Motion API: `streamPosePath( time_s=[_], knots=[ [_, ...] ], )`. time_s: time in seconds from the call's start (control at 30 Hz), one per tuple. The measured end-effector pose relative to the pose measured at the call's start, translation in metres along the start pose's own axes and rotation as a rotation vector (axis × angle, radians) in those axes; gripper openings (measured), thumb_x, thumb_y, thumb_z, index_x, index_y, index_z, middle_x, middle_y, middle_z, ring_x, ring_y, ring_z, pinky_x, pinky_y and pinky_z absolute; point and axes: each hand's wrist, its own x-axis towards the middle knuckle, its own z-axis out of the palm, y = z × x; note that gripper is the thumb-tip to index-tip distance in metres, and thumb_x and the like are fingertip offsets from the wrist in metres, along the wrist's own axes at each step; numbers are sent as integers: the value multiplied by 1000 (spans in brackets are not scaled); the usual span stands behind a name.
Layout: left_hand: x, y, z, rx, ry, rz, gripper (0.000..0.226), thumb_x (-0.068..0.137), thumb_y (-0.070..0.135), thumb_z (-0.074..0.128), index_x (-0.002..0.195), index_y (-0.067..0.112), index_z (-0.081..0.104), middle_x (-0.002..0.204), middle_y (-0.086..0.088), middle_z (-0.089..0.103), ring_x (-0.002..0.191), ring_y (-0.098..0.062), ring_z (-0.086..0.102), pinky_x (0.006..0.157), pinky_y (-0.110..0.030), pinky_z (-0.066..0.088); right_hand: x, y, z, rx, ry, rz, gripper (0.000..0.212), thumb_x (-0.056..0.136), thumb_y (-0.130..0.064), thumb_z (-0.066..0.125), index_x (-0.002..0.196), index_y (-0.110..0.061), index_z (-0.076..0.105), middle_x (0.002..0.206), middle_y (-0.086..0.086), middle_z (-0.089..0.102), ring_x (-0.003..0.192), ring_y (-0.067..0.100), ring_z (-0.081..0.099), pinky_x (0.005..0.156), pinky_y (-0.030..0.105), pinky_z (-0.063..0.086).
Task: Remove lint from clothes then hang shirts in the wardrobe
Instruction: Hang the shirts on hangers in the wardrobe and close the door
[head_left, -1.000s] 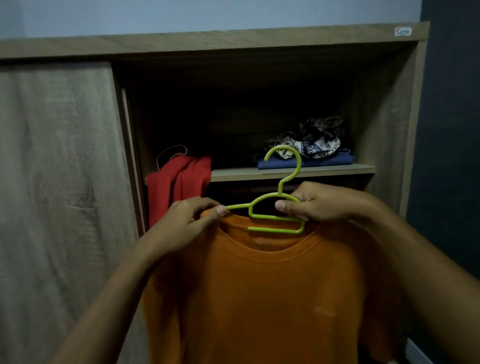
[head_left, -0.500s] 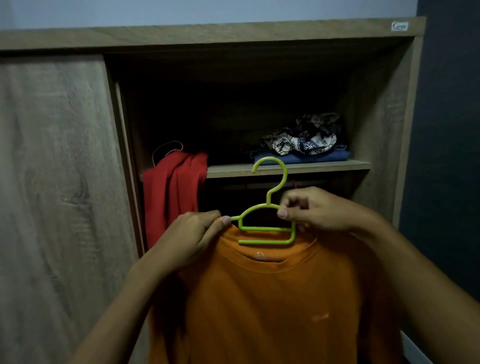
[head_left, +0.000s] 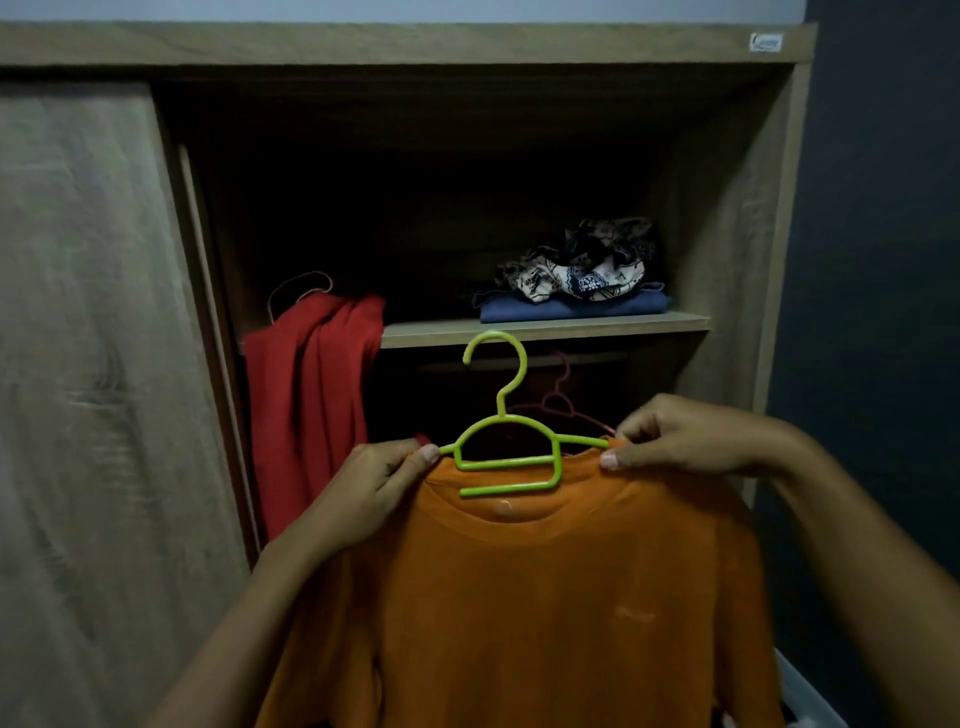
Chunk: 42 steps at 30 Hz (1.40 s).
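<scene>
Both hands, left hand (head_left: 379, 493) and right hand (head_left: 691, 441), pinched the orange shirt (head_left: 545, 613) at its shoulders on the green hanger (head_left: 506, 452), dressed but not yet hooked inside the wardrobe (head_left: 727, 208).

Orange shirt (head_left: 545, 597) on green hanger (head_left: 506, 441) (upright) before wardrobe (head_left: 727, 208)

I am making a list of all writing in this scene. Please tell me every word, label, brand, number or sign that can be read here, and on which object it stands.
Sticker at the top right corner of the wardrobe frame: it carries a logo or brand mark, too small and blurred to read.
Orange shirt: a faint mark on the chest and a small tag inside the collar, neither readable.
Green hanger: no text visible.
Nothing else carries readable text.
</scene>
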Motion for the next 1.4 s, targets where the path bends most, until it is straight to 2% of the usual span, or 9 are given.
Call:
streamPosePath(
  time_s=[0.1,0.27,0.37,0.57,0.7,0.8,0.93,1.1,1.4],
  knots=[
    [4,-5,14,-23,-25,-76,53,92,60,42,65,15,50,59,7,46,55,-3,45,55,-29,35,-1,1,1,39,-38,41,65,83,-63,59,93,2,66,89,27,63,73,37,57,67,40,45],
    [10,-26,35,117,111,-225,32,99,41,51,78,19,62,64,-3,66,60,-7,62,57,-21,43,6,3,1,-17,-37,133,54,86,-53,59,86,0,70,71,7,62,63,20,52,56,26,40],
    [16,-39,52,182,191,-374,18,94,34,61,91,17,65,79,0,69,74,-14,65,67,-30,49,12,8,2,-94,-55,223,48,88,-51,60,81,-5,70,64,0,59,55,12,50,52,23,38],
    [30,-53,85,269,128,-638,49,87,40,67,123,8,55,119,-17,56,110,-37,59,91,-42,50,33,24,23,-173,13,359,49,90,-51,58,98,-5,73,91,14,71,78,21,63,72,35,50],
    [39,-55,101,363,99,-739,56,88,37,67,128,1,48,130,-22,49,115,-42,57,92,-46,48,55,42,44,-29,182,391,47,91,-48,57,79,-4,70,73,9,62,66,19,56,63,34,45],
    [41,-60,109,419,51,-762,42,90,30,64,121,3,53,125,-21,55,114,-42,58,91,-46,49,72,49,62,297,284,356,37,94,-40,56,69,-15,63,63,8,58,55,21,52,56,29,39],
    [46,-67,116,425,40,-768,35,89,16,60,122,4,55,120,-21,60,114,-42,58,89,-45,50,99,44,85,657,354,262,23,99,-28,50,85,-13,60,73,14,58,62,24,54,61,28,44],
    [51,-70,120,406,35,-742,36,86,10,60,121,3,57,116,-22,59,111,-43,58,98,-49,48,151,49,105,586,524,205,35,97,-25,53,63,-21,46,53,-7,44,42,2,41,48,24,31],
    [48,-72,115,459,-43,-562,42,88,20,63,128,10,55,122,-11,61,111,-33,61,89,-41,46,208,62,113,427,620,227,31,97,-23,49,67,-19,46,63,-5,49,55,12,50,47,22,35]
  ],
)
